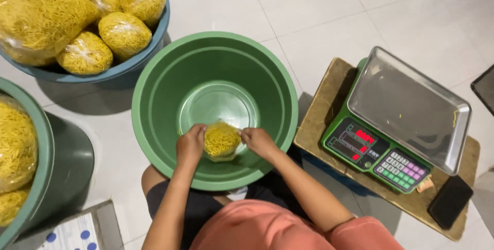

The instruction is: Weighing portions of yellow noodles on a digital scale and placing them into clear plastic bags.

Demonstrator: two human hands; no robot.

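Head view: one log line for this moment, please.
left hand: gripping noodle bag | right hand: gripping noodle bag | location: inside green basin | scale: pan bare

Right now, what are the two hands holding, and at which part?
Both hold one clear bag of yellow noodles inside the green basin: left hand on its left side, right hand on its right side.

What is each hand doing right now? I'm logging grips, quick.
Left hand: closed on the bag of yellow noodles.
Right hand: closed on the same bag.

I see a green scale [383,149] on a wood board [321,118], a black phone [450,201], and a blue tub [128,63] of noodle bags [124,35].
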